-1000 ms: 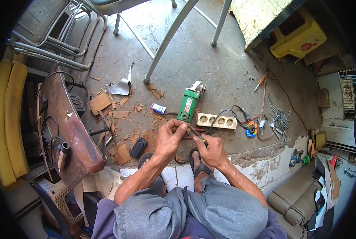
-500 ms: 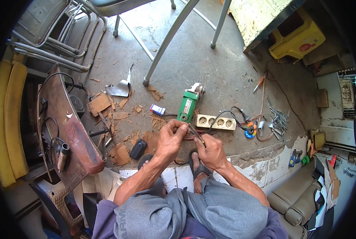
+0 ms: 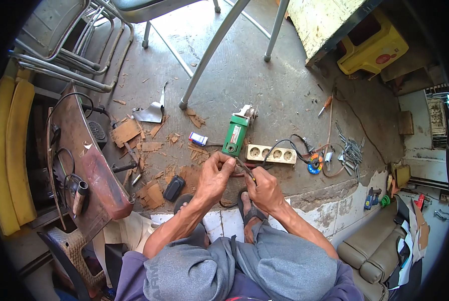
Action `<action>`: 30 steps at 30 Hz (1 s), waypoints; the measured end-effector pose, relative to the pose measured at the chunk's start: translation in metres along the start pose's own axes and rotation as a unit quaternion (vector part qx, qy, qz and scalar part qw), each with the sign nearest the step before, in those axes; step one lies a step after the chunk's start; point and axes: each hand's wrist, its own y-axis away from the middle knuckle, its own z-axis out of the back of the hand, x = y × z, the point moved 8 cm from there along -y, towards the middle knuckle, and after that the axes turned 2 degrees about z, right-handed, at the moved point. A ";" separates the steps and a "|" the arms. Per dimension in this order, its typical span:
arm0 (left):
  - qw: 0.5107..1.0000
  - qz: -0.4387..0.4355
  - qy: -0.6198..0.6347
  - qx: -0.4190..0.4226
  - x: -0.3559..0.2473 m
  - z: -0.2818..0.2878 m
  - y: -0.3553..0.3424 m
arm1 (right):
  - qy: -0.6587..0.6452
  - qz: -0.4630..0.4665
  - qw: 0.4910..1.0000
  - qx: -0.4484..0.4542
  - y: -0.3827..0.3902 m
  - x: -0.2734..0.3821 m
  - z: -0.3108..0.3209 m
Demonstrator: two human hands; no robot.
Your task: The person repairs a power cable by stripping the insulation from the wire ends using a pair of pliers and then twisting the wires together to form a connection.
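Observation:
My left hand (image 3: 214, 178) is closed in a pinch on something thin and dark just below the green angle grinder (image 3: 237, 131), which lies on the floor. My right hand (image 3: 264, 188) is closed on a slim dark tool with a yellow mark (image 3: 250, 173), slanting up toward my left fingertips. What exactly the fingertips hold is too small to tell. A cream power strip (image 3: 270, 154) with a black cord lies right of the grinder. A small white-and-blue box (image 3: 198, 139) and a black object (image 3: 173, 188) lie to the left.
Metal chair legs (image 3: 198, 65) stand ahead. A curved brown board (image 3: 99, 180) with cables is at left, beside yellow pads (image 3: 13, 155). Wood scraps (image 3: 125, 132), screwdriver (image 3: 326, 104) and metal pieces (image 3: 351, 153) lie on the floor. A cushion (image 3: 372, 248) is at lower right.
The view has shifted very slightly. Both hands stay closed in nearly the same place, with the slim tool's angle only slightly different.

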 end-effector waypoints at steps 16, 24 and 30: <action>0.999 -0.015 0.016 0.034 0.001 0.003 0.004 | -0.534 -0.367 0.732 0.213 0.033 -0.021 -0.046; 0.999 -0.001 -0.045 0.009 0.002 0.001 0.005 | 0.051 0.027 0.998 -0.011 0.007 0.003 -0.001; 0.998 -0.001 -0.069 -0.010 -0.017 -0.005 0.010 | 0.158 0.048 0.986 -0.034 0.003 0.016 0.012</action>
